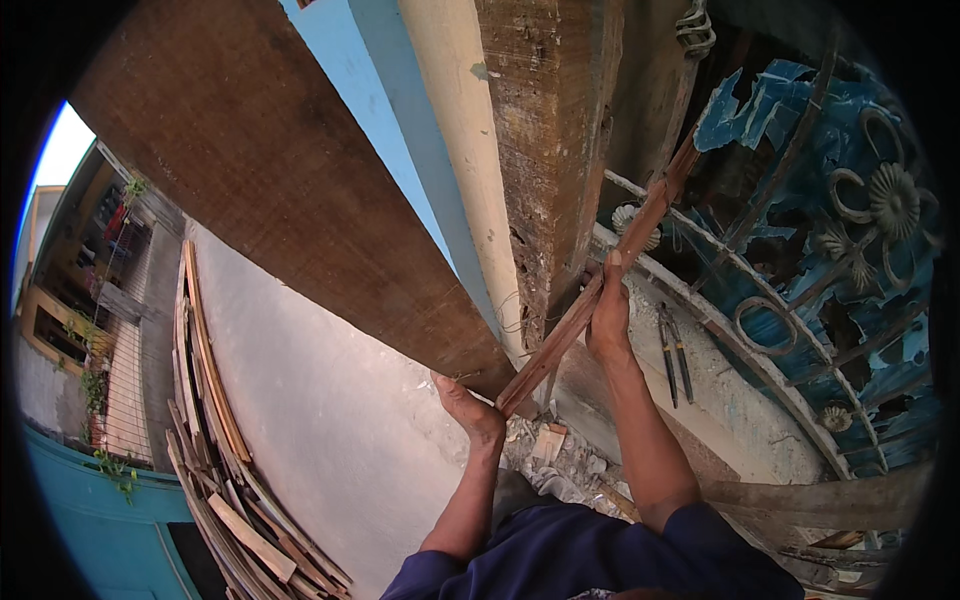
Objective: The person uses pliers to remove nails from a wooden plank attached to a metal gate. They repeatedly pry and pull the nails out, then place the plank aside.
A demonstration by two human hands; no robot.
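Note:
My right hand (610, 318) is closed round a long reddish-brown wooden strip (570, 335), which slants from lower middle to upper right. The strip's lower end meets my left hand (468, 408). That hand is at the bottom end of a wide brown wooden board (300, 190), its thumb stretched along the board's edge and its other fingers hidden. Behind the strip stands a worn wooden post (545, 130). Pincers with dark handles (676, 355) lie on the concrete ledge (735, 415), right of my right forearm.
Several loose wooden strips (240, 480) are piled along the left of the grey floor (310, 400). A metal grille (800, 330) with flower ornaments and torn blue sheeting (760, 105) stands at right. Rubble (550, 440) lies below my hands. A teal wall (90, 510) is at lower left.

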